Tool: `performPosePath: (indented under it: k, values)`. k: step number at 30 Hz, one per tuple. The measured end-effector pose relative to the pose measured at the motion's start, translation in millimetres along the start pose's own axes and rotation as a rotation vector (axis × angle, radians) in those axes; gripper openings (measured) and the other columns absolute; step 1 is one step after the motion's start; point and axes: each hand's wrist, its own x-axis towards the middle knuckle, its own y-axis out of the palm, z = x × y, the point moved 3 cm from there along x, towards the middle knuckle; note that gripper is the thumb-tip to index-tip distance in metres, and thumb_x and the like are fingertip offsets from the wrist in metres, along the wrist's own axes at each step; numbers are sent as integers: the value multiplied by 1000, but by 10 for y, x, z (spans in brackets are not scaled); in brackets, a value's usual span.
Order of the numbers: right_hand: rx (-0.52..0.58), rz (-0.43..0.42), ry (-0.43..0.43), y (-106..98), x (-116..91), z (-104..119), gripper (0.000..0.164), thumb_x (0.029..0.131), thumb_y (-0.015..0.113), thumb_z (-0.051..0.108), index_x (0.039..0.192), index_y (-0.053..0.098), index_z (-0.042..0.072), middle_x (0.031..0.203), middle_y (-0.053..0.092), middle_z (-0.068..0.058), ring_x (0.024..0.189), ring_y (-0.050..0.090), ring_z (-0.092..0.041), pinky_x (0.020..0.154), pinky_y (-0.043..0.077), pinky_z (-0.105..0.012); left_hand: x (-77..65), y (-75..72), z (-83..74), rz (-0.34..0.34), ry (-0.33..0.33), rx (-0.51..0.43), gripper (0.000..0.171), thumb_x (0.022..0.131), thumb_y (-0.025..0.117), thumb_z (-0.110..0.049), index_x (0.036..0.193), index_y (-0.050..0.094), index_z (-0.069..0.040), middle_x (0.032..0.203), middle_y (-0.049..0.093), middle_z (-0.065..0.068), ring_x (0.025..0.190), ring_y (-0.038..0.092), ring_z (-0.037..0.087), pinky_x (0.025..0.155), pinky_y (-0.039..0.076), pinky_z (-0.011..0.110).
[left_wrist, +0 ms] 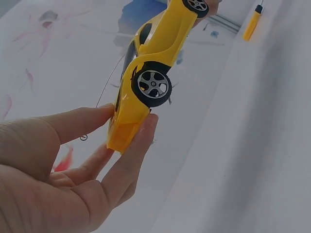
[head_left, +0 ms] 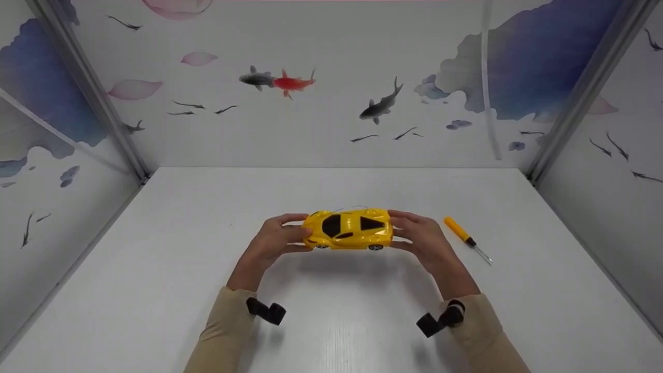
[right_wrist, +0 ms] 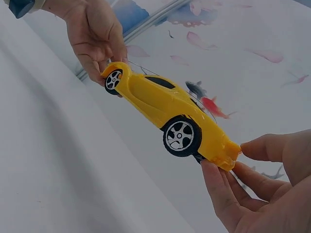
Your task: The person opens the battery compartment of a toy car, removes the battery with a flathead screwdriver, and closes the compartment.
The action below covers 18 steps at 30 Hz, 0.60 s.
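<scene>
Yellow toy car [head_left: 348, 229] is hanging just above the tabletop [head_left: 155, 290], the left hand [head_left: 269, 243] and right hand [head_left: 427, 241] pinching its two ends, ideally evenly and level, orange screwdriver [head_left: 466, 239] lying beyond.

Left hand [head_left: 272, 239] and right hand [head_left: 422, 237] hold yellow toy car [head_left: 348, 229] near screwdriver [head_left: 466, 239].

In the left wrist view the toy car [left_wrist: 150, 63] runs off the top edge, so its far end is cut away, and the screwdriver [left_wrist: 252, 24] shows only its handle. From the head view the screwdriver's tip [head_left: 484, 256] is too small to make out. Both forearms leave the bottom edge.
</scene>
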Motion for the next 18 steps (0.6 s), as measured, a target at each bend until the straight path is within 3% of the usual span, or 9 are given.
performPosePath:
  k: [7, 18]
  values:
    - [-54, 54, -24, -12, -23, 3, 50, 99, 63, 28, 146, 52, 14, 149, 49, -10, 129, 56, -26, 103, 52, -33, 4, 11, 12, 21, -9, 19, 55, 89, 72, -11, 142, 55, -12, 129, 63, 18, 99, 72, 25, 86, 61, 37]
    - [-121, 77, -69, -88, -37, 6, 50, 97, 66, 25, 144, 53, 13, 148, 51, -12, 124, 60, -25, 98, 56, -32, 22, 59, 42, 24, -13, 51, 55, 89, 74, -11, 141, 56, -12, 130, 66, 18, 99, 72, 25, 85, 61, 38]
